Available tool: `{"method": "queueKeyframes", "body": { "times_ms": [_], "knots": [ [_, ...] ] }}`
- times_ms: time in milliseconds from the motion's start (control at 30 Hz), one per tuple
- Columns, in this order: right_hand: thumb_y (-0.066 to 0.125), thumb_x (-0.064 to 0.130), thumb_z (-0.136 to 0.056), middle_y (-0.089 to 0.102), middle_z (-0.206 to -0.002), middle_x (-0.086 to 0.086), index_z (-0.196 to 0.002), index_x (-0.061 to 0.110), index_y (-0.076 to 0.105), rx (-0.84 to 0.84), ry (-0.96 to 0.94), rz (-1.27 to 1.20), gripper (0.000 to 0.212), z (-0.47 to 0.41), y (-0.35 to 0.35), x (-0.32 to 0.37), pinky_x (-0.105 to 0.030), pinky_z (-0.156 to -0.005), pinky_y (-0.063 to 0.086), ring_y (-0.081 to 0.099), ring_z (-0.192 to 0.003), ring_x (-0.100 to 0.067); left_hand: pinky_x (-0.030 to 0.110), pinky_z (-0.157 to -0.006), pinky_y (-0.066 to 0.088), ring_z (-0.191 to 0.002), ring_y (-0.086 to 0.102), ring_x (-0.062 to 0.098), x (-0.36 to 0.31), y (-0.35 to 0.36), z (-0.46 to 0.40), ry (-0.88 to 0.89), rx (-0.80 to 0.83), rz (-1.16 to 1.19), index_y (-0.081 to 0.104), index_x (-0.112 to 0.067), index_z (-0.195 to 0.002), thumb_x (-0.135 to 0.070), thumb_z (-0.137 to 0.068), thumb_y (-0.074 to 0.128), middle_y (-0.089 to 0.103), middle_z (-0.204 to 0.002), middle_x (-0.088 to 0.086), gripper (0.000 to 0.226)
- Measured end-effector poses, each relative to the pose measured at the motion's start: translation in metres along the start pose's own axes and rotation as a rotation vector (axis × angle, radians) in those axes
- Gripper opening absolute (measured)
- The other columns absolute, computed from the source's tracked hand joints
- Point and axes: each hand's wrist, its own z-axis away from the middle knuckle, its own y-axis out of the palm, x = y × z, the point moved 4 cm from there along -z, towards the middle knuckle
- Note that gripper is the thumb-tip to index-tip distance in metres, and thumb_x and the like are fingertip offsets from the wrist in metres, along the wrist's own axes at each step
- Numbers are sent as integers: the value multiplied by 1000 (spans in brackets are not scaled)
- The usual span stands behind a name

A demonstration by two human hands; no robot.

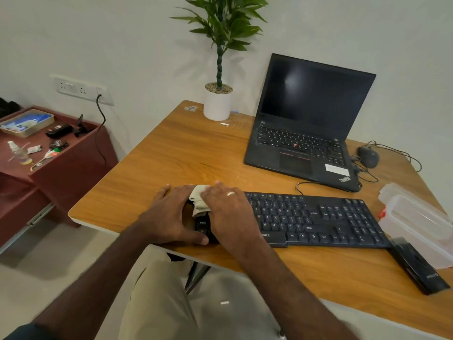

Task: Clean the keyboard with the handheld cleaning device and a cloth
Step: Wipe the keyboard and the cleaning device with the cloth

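Black full-size plastic keyboard (316, 217) lies on wooden counter (171, 153), near front edge. Left hand (169, 212) grips keyboard's left end, thumb at its front corner. Right hand (228, 207) presses crumpled beige cloth (199, 200) onto the left keys. Open black laptop (306, 123) behind; clear plastic box (416, 222) at right.

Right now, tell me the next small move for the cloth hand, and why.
Probably slide the right hand and the cloth rightward along the keyboard. The cloth sits on the keyboard's left end, where the left hand holds the edge, while the keys to the right lie uncovered and look not yet wiped.
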Motion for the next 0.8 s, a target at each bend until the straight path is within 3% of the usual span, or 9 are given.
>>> {"method": "queueKeyframes", "body": {
  "times_ms": [100, 167, 233, 300, 433, 600, 700, 800],
  "knots": [
    [40, 17, -91, 62, -140, -12, -140, 9, 58, 68, -53, 6, 52, 7, 11, 6, -41, -114, 38, 54, -136, -26, 47, -125, 3, -142, 30, 1, 0, 0, 0, 13, -7, 0, 27, -37, -151, -91, -48, 67, 40, -150, -19, 124],
    [38, 11, -95, 52, -150, -14, -146, 8, 51, 93, -66, -52, 53, 10, 8, 3, -38, -120, 27, 45, -143, -27, 47, -125, 4, -142, 30, 2, 0, 0, 0, 16, -2, -6, 27, -37, -152, -93, -47, 65, 40, -151, -19, 125],
    [31, 8, -98, 44, -157, -12, -151, 10, 45, 115, -61, -98, 54, 15, 0, -4, -31, -121, 11, 35, -149, -24, 46, -125, 3, -142, 30, 3, 0, -1, -1, 8, 12, -32, 25, -34, -153, -96, -46, 62, 39, -152, -17, 129],
    [28, 5, -96, 44, -157, -7, -151, 14, 45, 113, -37, -98, 59, 21, -8, -16, -27, -119, 5, 32, -151, -21, 45, -125, 1, -142, 29, 3, 0, -1, 0, 3, 18, -48, 23, -34, -153, -96, -47, 63, 37, -152, -16, 129],
    [48, -7, -94, 42, -159, 0, -151, 23, 44, 122, 108, -57, 66, 37, -23, -54, -30, -124, 11, 30, -151, -16, 44, -125, -2, -142, 27, 2, -1, -2, 1, -4, 30, -31, 20, -38, -153, -96, -46, 63, 35, -153, -16, 128],
    [48, -2, -97, 53, -151, -5, -145, 19, 52, 38, 327, -56, 52, 39, -41, -68, -36, -124, 24, 41, -144, -20, 44, -126, -2, -141, 26, 1, -1, -1, 0, -3, 24, -24, 20, -38, -153, -97, -45, 62, 35, -153, -17, 130],
    [52, 7, -97, 52, -151, -6, -145, 16, 52, -65, 233, -116, 48, 21, -36, -31, -36, -124, 15, 39, -146, -22, 44, -125, -1, -141, 28, 2, -1, -2, 1, -1, 17, -17, 22, -36, -153, -97, -45, 62, 38, -152, -16, 131],
    [59, 12, -96, 47, -155, -10, -146, 12, 50, 76, 6, -133, 51, 10, -12, 8, -34, -123, 6, 31, -151, -25, 46, -125, 2, -142, 32, 3, -3, -2, 1, 9, -3, 9, 29, -36, -150, -96, -44, 63, 40, -151, -18, 126]
  ]
}}
